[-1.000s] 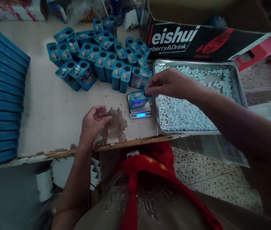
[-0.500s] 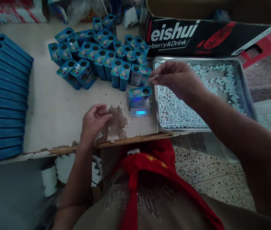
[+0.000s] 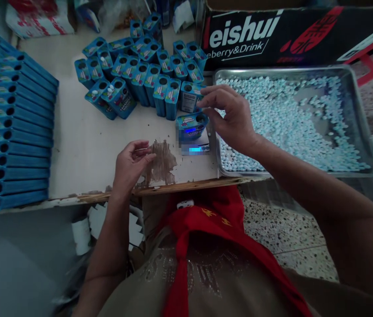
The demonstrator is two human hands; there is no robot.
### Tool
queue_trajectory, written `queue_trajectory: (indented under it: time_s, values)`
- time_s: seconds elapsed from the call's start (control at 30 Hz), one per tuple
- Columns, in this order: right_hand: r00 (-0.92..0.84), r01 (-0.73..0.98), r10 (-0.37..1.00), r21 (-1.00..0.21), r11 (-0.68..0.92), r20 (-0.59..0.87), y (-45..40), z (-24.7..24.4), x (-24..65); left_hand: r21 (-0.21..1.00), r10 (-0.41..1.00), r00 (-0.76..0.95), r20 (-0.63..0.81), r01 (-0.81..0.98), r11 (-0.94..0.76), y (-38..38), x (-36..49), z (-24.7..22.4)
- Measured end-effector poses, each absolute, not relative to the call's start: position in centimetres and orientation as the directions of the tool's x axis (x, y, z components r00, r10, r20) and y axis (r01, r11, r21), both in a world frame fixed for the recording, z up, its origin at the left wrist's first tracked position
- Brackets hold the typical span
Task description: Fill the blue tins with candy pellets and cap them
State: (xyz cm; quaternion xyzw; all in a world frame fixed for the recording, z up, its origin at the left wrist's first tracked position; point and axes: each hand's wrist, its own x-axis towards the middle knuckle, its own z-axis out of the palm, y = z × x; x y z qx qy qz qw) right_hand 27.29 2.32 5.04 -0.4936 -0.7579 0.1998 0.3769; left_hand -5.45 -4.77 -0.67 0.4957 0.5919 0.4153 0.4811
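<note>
A blue container [image 3: 191,127] stands on a small scale [image 3: 202,149] with a lit blue display, partly blurred. Just above the container's round opening is my right hand [image 3: 227,112], its fingers bent down together; whatever they hold is too small to make out. My left hand [image 3: 135,165] hovers over the worn patch of the table, fingers loosely curled and apart, holding nothing. To the right, a metal tray [image 3: 366,132] holds many small pale blue candies [image 3: 265,114]. Behind the scale, several more blue containers [image 3: 142,81] stand in a loose group, a few with white candies on top.
Rows of blue containers [image 3: 17,136] line the left side of the table [image 3: 83,141]. A black printed carton [image 3: 239,39] stands behind the tray. At the back left are a white and red box [image 3: 41,20] and plastic bags [image 3: 120,17].
My right hand has moved from the tray's left edge to above the container on the scale. The view has shifted slightly, showing more of the left rows and the tray.
</note>
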Motion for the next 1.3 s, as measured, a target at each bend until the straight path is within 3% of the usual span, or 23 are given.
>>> queue_trajectory:
  time_s: [0.27, 0.47, 0.57, 0.7, 0.87, 1.1, 1.3]
  values:
    - [-0.206, 0.645, 0.915, -0.655, 0.393, 0.345, 1.6, 5.9, 26.0, 0.966, 0.990, -0.034, -0.138, 0.216, 0.142, -4.6, -5.4, -1.2]
    - [-0.103, 0.831, 0.941, -0.493, 0.259, 0.322, 3.0, 5.0, 29.6, 0.961, 0.991, -0.031, -0.127, 0.243, 0.130, -4.7, -5.6, -1.2]
    - [-0.253, 0.883, 0.950, -0.357, 0.305, 0.185, 2.5, 2.7, 31.9, 0.958, 0.992, -0.046, -0.117, 0.258, 0.125, -4.6, -5.8, -1.4]
    - [-0.394, 0.885, 0.919, -0.274, 0.375, -0.014, 1.2, -0.3, 32.0, 0.957, 0.992, -0.044, -0.115, 0.263, 0.123, -4.5, -5.4, -1.8]
    - [-0.332, 0.913, 0.943, -0.250, 0.324, 0.010, 2.4, -1.5, 30.0, 0.956, 0.993, 0.000, -0.118, 0.271, 0.114, -4.4, -4.7, -1.9]
    - [-0.237, 0.959, 0.969, -0.174, 0.223, -0.067, 3.2, -1.2, 29.1, 0.964, 0.989, -0.051, -0.142, 0.221, 0.150, -4.7, -6.2, -2.7]
    - [-0.246, 0.959, 0.969, -0.135, 0.248, 0.030, 2.2, 1.6, 29.3, 0.963, 0.988, -0.062, -0.144, 0.221, 0.154, -4.9, -7.2, -3.1]
